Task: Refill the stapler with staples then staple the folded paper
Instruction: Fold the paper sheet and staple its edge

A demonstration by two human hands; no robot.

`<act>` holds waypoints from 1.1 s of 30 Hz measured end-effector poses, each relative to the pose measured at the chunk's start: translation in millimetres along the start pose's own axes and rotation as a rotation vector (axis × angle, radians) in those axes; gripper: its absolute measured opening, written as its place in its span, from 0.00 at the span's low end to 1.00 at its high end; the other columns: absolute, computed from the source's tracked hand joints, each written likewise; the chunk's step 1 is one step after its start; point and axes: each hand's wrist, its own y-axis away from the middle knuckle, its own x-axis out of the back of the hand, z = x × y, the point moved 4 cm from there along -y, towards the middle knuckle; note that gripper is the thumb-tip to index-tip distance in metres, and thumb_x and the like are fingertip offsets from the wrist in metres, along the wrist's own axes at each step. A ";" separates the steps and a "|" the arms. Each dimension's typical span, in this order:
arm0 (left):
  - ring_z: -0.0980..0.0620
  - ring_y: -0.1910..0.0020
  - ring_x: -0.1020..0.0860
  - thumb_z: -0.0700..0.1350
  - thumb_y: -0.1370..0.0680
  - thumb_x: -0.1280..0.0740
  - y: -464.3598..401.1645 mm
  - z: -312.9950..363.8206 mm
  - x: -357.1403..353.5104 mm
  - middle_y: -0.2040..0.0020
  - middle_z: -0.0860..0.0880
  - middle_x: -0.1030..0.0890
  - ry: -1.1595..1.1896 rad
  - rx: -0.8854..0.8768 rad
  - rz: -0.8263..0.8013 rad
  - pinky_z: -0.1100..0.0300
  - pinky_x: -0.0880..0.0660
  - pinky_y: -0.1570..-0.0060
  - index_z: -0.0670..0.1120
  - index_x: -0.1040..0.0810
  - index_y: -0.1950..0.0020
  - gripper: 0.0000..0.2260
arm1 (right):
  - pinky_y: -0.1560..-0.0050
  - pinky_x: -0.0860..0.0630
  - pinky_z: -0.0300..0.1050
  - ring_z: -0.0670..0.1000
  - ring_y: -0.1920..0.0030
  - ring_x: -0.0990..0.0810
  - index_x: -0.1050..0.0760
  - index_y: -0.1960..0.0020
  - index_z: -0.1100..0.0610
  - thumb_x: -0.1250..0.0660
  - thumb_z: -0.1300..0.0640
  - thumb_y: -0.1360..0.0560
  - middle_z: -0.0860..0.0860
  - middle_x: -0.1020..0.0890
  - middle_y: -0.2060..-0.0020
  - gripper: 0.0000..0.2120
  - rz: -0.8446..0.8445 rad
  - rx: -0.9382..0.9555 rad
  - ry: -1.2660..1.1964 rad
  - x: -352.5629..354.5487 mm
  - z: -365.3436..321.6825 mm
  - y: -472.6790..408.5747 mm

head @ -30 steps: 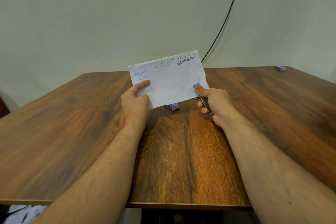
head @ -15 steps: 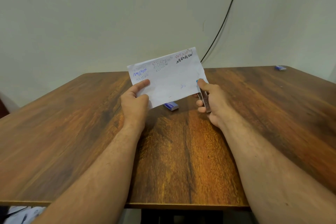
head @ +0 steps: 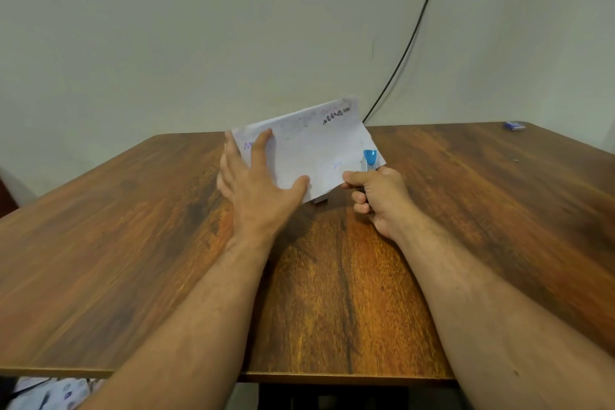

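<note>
The folded paper was held tilted just above the far middle of the wooden table, with scribbles along its top edge. The left hand lay spread open, fingers flat on the sheet's left part and clasping nothing. The right hand was fisted around the blue-tipped stapler, whose nose sat over the paper's lower right corner.

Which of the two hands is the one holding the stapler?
The right hand: it is fisted around the blue-tipped stapler, clamped on the folded paper's right edge. The left hand lies open, fingers spread on the paper.
</note>
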 end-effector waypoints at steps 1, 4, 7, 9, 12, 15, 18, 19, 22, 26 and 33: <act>0.40 0.19 0.55 0.62 0.34 0.25 1.2 4.8 0.7 0.18 0.41 0.54 -0.085 -0.068 0.036 0.38 0.53 0.24 0.60 0.36 0.24 0.40 | 0.80 0.37 0.36 0.44 0.75 0.33 0.28 0.50 0.60 0.30 0.65 0.23 0.56 0.19 0.61 0.07 0.002 -0.005 0.019 -0.2 1.8 -1.3; 0.36 0.20 0.65 0.72 0.36 0.28 4.6 14.4 -1.2 0.20 0.34 0.63 -0.223 -0.074 0.071 0.37 0.61 0.25 0.58 0.41 0.21 0.48 | 0.79 0.36 0.37 0.44 0.75 0.33 0.28 0.49 0.59 0.30 0.64 0.23 0.56 0.18 0.61 0.08 0.001 -0.007 0.038 -0.9 3.1 -2.1; 0.33 0.22 0.67 0.76 0.36 0.32 4.4 18.0 -4.7 0.21 0.31 0.65 -0.295 -0.037 0.057 0.35 0.62 0.25 0.54 0.45 0.19 0.52 | 0.78 0.37 0.36 0.44 0.75 0.34 0.33 0.55 0.55 0.31 0.66 0.23 0.56 0.19 0.60 0.12 0.003 -0.008 0.051 -0.9 1.7 0.2; 0.37 0.19 0.60 0.77 0.36 0.34 5.3 18.9 -8.0 0.18 0.38 0.56 -0.313 -0.155 0.007 0.35 0.55 0.24 0.56 0.37 0.22 0.47 | 0.78 0.38 0.36 0.44 0.75 0.34 0.34 0.55 0.56 0.32 0.66 0.23 0.55 0.20 0.61 0.12 -0.007 -0.007 0.041 -1.3 1.2 2.3; 0.48 0.27 0.38 0.71 0.34 0.30 11.3 27.1 -15.5 0.29 0.52 0.30 -0.280 -0.332 -0.204 0.47 0.40 0.30 0.59 0.24 0.37 0.30 | 0.78 0.39 0.36 0.43 0.76 0.34 0.33 0.44 0.52 0.31 0.67 0.23 0.55 0.20 0.61 0.16 -0.029 -0.013 0.038 -3.4 0.5 3.5; 0.53 0.44 0.28 0.59 0.28 0.28 17.0 35.4 -19.2 0.47 0.57 0.22 -0.231 -0.363 -0.308 0.58 0.32 0.45 0.57 0.23 0.46 0.14 | 0.77 0.39 0.37 0.43 0.76 0.34 0.37 0.26 0.57 0.31 0.66 0.23 0.55 0.19 0.61 0.29 -0.027 -0.024 0.090 -4.4 1.0 2.7; 0.55 0.53 0.25 0.52 0.25 0.30 16.8 33.1 -15.6 0.56 0.57 0.22 -0.181 -0.309 -0.310 0.59 0.28 0.56 0.56 0.23 0.50 0.05 | 0.76 0.38 0.36 0.43 0.76 0.34 0.40 0.23 0.58 0.31 0.65 0.23 0.57 0.17 0.58 0.32 -0.044 -0.037 0.134 -4.3 2.1 3.4; 0.55 0.55 0.24 0.51 0.24 0.30 17.1 32.0 -14.5 0.58 0.57 0.22 -0.175 -0.286 -0.329 0.60 0.28 0.57 0.56 0.23 0.50 0.04 | 0.76 0.38 0.37 0.44 0.76 0.33 0.39 0.25 0.59 0.31 0.65 0.23 0.58 0.17 0.57 0.30 -0.050 -0.038 0.144 -4.4 2.1 4.0; 0.54 0.58 0.22 0.49 0.23 0.32 19.1 34.7 -12.4 0.59 0.55 0.20 -0.180 -0.272 -0.359 0.59 0.25 0.56 0.56 0.23 0.45 0.07 | 0.75 0.37 0.37 0.44 0.76 0.33 0.35 0.29 0.58 0.30 0.64 0.23 0.58 0.16 0.56 0.25 -0.065 -0.032 0.161 -6.2 1.1 6.1; 0.52 0.60 0.23 0.47 0.23 0.34 19.7 40.9 -15.3 0.60 0.53 0.21 -0.218 -0.302 -0.346 0.59 0.30 0.59 0.55 0.28 0.39 0.13 | 0.76 0.37 0.37 0.44 0.76 0.33 0.33 0.39 0.51 0.28 0.63 0.24 0.57 0.17 0.57 0.20 -0.102 -0.023 0.145 -6.3 2.5 3.9; 0.46 0.60 0.24 0.43 0.24 0.36 15.9 28.7 -9.4 0.62 0.51 0.26 -0.342 -0.146 -0.251 0.54 0.33 0.64 0.50 0.29 0.42 0.11 | 0.79 0.37 0.38 0.45 0.76 0.32 0.22 0.44 0.62 0.28 0.55 0.24 0.54 0.23 0.62 0.13 -0.052 0.092 0.125 -4.4 5.1 -1.9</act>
